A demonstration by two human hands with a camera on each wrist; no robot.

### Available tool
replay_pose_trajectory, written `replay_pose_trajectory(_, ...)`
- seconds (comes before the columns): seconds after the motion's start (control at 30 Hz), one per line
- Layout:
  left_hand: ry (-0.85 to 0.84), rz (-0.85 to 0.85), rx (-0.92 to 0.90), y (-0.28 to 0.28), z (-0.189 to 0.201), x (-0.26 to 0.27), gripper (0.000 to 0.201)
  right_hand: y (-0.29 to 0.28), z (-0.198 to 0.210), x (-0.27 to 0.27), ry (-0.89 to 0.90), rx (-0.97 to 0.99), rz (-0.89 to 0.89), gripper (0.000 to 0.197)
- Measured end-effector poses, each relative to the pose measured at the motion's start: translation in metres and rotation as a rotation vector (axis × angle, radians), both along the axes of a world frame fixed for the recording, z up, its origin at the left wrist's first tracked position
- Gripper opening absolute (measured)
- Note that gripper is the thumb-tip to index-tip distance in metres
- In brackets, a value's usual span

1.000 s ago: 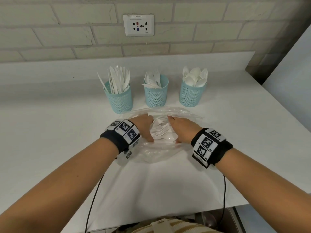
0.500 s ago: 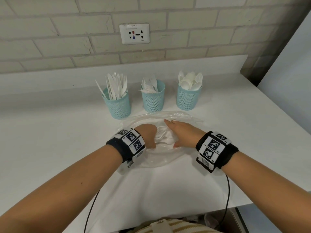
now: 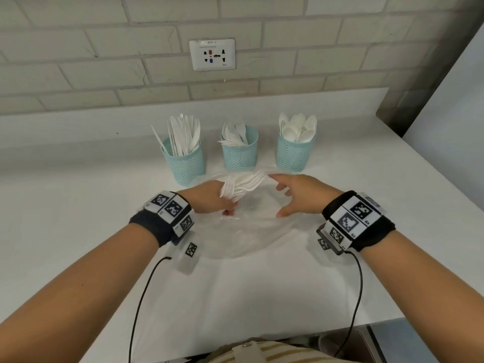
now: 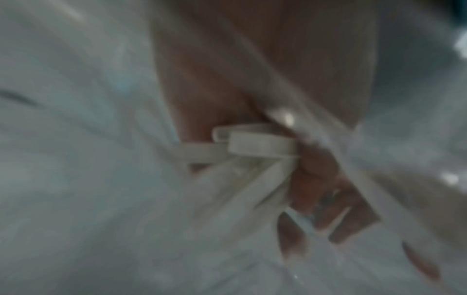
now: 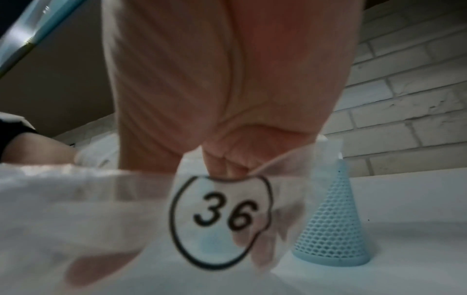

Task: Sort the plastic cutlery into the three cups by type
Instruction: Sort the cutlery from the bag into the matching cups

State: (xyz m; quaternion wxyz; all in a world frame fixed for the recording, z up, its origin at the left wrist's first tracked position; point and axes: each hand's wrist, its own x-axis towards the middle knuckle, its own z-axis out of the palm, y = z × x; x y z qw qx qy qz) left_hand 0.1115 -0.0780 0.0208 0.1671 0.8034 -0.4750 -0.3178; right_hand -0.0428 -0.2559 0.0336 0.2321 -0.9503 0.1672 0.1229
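Plastic cutlery: a fanned bunch of white forks [image 3: 242,188] sits in the left hand [image 3: 209,203], fingers curled round the handles (left wrist view shows the handle ends crossing in the grip, blurred, seen through film). The bunch is just above a clear plastic bag [image 3: 246,231] that lies on the white table [image 3: 78,205], in front of the three teal mesh cups.

Right hand [image 3: 298,196] is spread, fingers loose. In the right wrist view its fingers pinch the bag's film near a printed "36" label [image 5: 222,217]. I read that as holding the bag down, not as taking cutlery.

Cups, from the person's left:
- left cup [image 3: 184,163], knives
- middle cup [image 3: 239,153], forks
- right cup [image 3: 294,154], spoons

All three are already well filled.

Step in hand (judgement): forks are being taken out of the bag, with the drop into the middle cup to follow. I cannot tell whether any pieces remain in the bag.

Next move calls for lifting the bunch clear of the film, carrying it forward, and lowering it into the middle cup. The fanned tines could snag on forks already there, so squaring up the bunch first would help.
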Motion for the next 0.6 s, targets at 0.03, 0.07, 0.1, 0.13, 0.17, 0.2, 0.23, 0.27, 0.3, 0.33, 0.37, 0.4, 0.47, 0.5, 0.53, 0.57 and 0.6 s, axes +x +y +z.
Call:
replay_pose_trajectory(0.03, 0.048, 0.004, -0.033, 0.002, 0.002, 0.001, 0.019, -0.002, 0.001, 0.000, 0.029, 0.008, -0.009, 0.103)
replay_pose_trajectory(0.07, 0.086, -0.007, -0.063, 0.003, 0.004, 0.002, 0.019, -0.002, 0.002, 0.000, 0.050, 0.017, -0.014, 0.104)
replay_pose_trajectory(0.1, 0.095, -0.016, -0.074, 0.004, 0.005, 0.002, 0.019, -0.002, 0.003, 0.000, 0.062, 0.028, -0.017, 0.105)
replay_pose_trajectory(0.13, 0.100, -0.038, -0.083, 0.004, 0.006, 0.001, 0.019, -0.001, 0.004, 0.001, 0.068, 0.035, -0.021, 0.105)
replay_pose_trajectory(0.17, 0.102, -0.063, -0.075, 0.005, 0.007, 0.001, 0.017, 0.000, 0.006, 0.003, 0.064, 0.034, -0.026, 0.106)
replay_pose_trajectory(0.2, 0.113, -0.099, -0.071, 0.006, 0.008, 0.001, 0.015, 0.000, 0.008, 0.004, 0.044, 0.030, -0.039, 0.107)
replay_pose_trajectory(0.23, 0.118, -0.124, -0.064, 0.006, 0.009, 0.001, 0.014, -0.001, 0.009, 0.005, 0.013, 0.033, -0.063, 0.109)
replay_pose_trajectory(0.27, 0.123, -0.139, -0.065, 0.007, 0.011, 0.000, 0.012, -0.002, 0.012, 0.007, -0.021, 0.036, -0.088, 0.110)
replay_pose_trajectory(0.3, 0.119, -0.150, -0.076, 0.008, 0.015, -0.001, 0.011, -0.003, 0.014, 0.008, -0.044, 0.025, -0.103, 0.110)
replay_pose_trajectory(0.33, 0.115, -0.155, -0.109, 0.009, 0.020, -0.002, 0.015, -0.003, 0.016, 0.010, -0.042, -0.008, -0.100, 0.110)
replay_pose_trajectory(0.37, 0.125, -0.148, -0.163, 0.009, 0.024, -0.003, 0.020, -0.003, 0.015, 0.011, -0.009, -0.050, -0.080, 0.108)
replay_pose_trajectory(0.4, 0.147, -0.118, -0.240, 0.010, 0.029, -0.005, 0.023, -0.002, 0.014, 0.012, 0.044, -0.092, -0.051, 0.107)
replay_pose_trajectory(0.47, 0.191, 0.004, -0.445, 0.007, 0.037, -0.008, 0.025, 0.002, 0.008, 0.013, 0.165, -0.148, 0.011, 0.104)
replay_pose_trajectory(0.5, 0.203, 0.074, -0.549, 0.005, 0.038, -0.008, 0.024, 0.005, 0.004, 0.014, 0.203, -0.156, 0.038, 0.100)
replay_pose_trajectory(0.53, 0.221, 0.131, -0.631, 0.002, 0.040, -0.009, 0.024, 0.007, 0.002, 0.015, 0.210, -0.149, 0.053, 0.095)
replay_pose_trajectory(0.57, 0.254, 0.183, -0.697, -0.001, 0.040, -0.010, 0.024, 0.009, 0.002, 0.016, 0.186, -0.129, 0.059, 0.089)
replay_pose_trajectory(0.6, 0.298, 0.233, -0.747, -0.003, 0.040, -0.012, 0.024, 0.011, 0.005, 0.018, 0.133, -0.100, 0.056, 0.081)
